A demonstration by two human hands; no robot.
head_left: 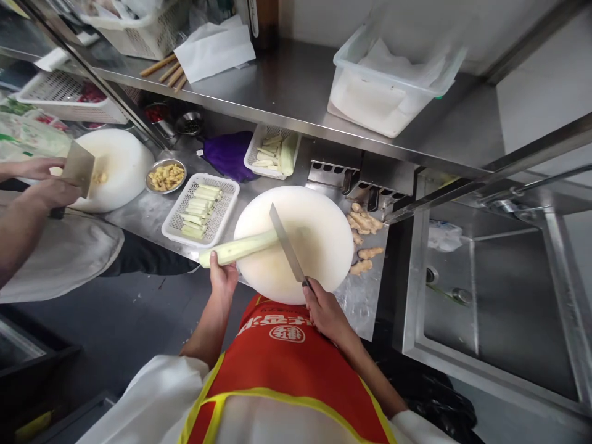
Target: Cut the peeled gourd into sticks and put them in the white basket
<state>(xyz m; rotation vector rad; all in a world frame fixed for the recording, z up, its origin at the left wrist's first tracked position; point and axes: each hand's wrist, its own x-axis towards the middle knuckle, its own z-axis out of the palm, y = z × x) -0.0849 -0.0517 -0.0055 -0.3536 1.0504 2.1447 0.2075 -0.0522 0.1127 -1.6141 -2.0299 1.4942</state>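
My left hand [222, 276] is closed around the near end of a long, pale green peeled vegetable [240, 248], whose kind I cannot make out for sure. Its far end rests on a round white cutting board [333, 246]. In my right hand [321, 305] is the handle of a cleaver [287, 245], the blade standing over the board at the vegetable's far end. Left of the board, a white plastic basket [222, 231] holds several cut pale green pieces [200, 213]. Several pieces of ginger root [365, 221] lie right of the board.
At left a co-worker's hands [46, 188] hold another cleaver [79, 168] over a second round board [124, 163]. A metal bowl [166, 177] of yellow pieces stands between. Behind are another basket [277, 151] and purple cloth [229, 154]. A shelf [296, 92] overhangs; a sink [509, 296] is right.
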